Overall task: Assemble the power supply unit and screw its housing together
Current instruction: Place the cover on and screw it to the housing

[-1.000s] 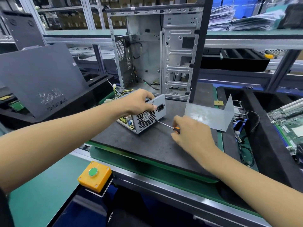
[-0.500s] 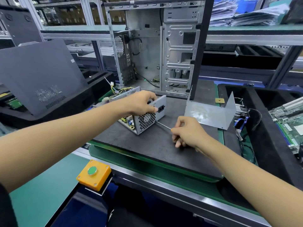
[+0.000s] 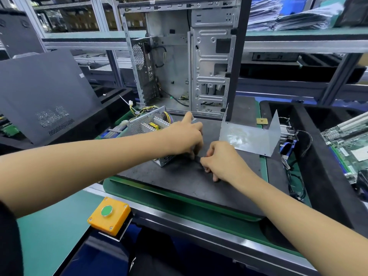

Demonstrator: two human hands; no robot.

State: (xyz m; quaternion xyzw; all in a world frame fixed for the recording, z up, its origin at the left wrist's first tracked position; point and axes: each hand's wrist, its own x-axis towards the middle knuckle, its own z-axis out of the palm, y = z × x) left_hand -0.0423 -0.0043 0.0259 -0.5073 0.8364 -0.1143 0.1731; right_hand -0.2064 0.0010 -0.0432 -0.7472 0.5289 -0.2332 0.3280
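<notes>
The power supply unit (image 3: 146, 126) lies on the black mat (image 3: 189, 184) with its top open, showing heatsinks and coloured wires. My left hand (image 3: 185, 136) covers its near right corner, index finger stretched along the top edge and the other fingers curled down over the front face. My right hand (image 3: 221, 160) is curled right next to it, close to the unit's front. Only a dark bit of the screwdriver (image 3: 197, 158) shows between the two hands. The bent metal housing cover (image 3: 249, 139) stands on the mat to the right, untouched.
An open computer case (image 3: 211, 66) stands behind the mat. A dark side panel (image 3: 45, 92) leans at the left. A yellow button box (image 3: 109, 215) sits at the bench's front edge. At the right, a black foam tray (image 3: 318, 156) holds cables and a motherboard (image 3: 350, 148).
My right hand has moved left with the screwdriver, up to the unit's front face. My left hand has slid forward over that face, and its index finger is now stretched out.
</notes>
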